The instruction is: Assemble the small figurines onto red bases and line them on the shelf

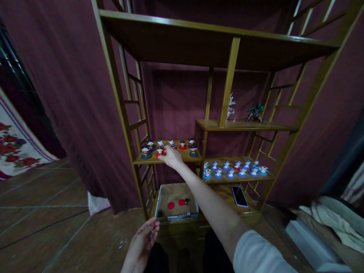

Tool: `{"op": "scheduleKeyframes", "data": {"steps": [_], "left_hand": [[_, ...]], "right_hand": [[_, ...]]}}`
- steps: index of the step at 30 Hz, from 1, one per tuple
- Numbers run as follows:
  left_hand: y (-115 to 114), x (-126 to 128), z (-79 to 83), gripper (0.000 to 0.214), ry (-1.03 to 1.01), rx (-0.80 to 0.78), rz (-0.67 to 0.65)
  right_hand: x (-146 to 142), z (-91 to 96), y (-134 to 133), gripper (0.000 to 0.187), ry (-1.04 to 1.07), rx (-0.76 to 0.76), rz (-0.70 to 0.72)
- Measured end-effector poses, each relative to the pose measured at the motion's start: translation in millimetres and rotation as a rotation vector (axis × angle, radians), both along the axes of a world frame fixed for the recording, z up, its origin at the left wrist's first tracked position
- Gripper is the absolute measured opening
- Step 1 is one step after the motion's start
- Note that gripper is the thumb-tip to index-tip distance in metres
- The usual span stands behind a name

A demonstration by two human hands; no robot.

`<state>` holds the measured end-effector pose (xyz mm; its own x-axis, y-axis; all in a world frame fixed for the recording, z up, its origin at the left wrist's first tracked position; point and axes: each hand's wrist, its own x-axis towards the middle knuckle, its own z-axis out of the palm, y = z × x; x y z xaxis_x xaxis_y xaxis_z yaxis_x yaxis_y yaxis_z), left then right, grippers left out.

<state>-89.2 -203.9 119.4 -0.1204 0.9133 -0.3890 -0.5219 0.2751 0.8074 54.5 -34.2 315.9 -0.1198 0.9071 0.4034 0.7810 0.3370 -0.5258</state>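
My right hand [172, 156] reaches to the left shelf, its fingers closed at a small figurine on a red base [160, 151] near the shelf's front edge. The hand covers part of the shelf behind it. Around it stand several similar figurines: a dark-based one [146, 152] at the front left, a white-headed one [172, 144] behind the hand, a red-based one [182, 145] and a dark-based one [193, 150] to the right. My left hand [145, 239] hovers low, just before the box's near left corner, fingers loosely bent and apart, holding nothing.
An open shallow box [159, 197] on the bottom level holds red discs [171, 205] and small dark pieces. A phone [239, 196] lies right of it. Blue and purple figurines [230, 173] line the right shelf [247, 179]. A clear figure and a green one [256, 112] stand higher.
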Motion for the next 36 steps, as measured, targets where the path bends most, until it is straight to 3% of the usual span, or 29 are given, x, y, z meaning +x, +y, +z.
{"op": "scheduleKeyframes", "data": {"steps": [3,6,10,12,15,19,21,23,26,30,36], "left_hand": [[3,-3,1.8,0.024,0.007,-0.005,0.009],[4,-10,4.2,0.024,0.030,0.007,0.045],[9,-19,0.7,0.025,0.101,0.037,0.085],[16,-20,-7.1,0.026,0.151,0.063,0.095],[36,-14,-27.7,0.024,0.280,0.097,0.064],[80,2,-63.8,0.013,0.697,0.117,-0.114],[104,10,-80.4,0.013,0.895,0.158,-0.202],[126,17,-94.7,0.015,0.979,0.180,-0.258],[154,24,-113.0,0.022,0.971,0.115,-0.305],[181,30,-133.8,0.034,0.897,0.045,-0.319],[197,34,-150.7,0.032,0.662,-0.006,-0.294]], "right_hand": [[2,-0.2,-4,0.046,0.035,0.035,0.036],[10,-4.9,-22,0.044,0.165,0.182,0.123],[31,-36.4,-69,0.040,0.358,0.323,0.230],[44,-71.1,-90,0.038,0.376,0.242,0.249],[64,-145.6,-102,0.034,0.373,0.039,0.254],[87,-247.5,-85,0.033,0.420,-0.188,0.085],[94,-283.5,-70,0.032,0.402,-0.263,0.039],[97,-307.0,-55,0.030,0.389,-0.302,0.038],[97,-325.2,-32,0.027,0.370,-0.357,0.041],[94,-333.8,-5,0.024,0.310,-0.421,-0.024],[91,-332.6,25,0.021,0.279,-0.501,-0.081]]}}
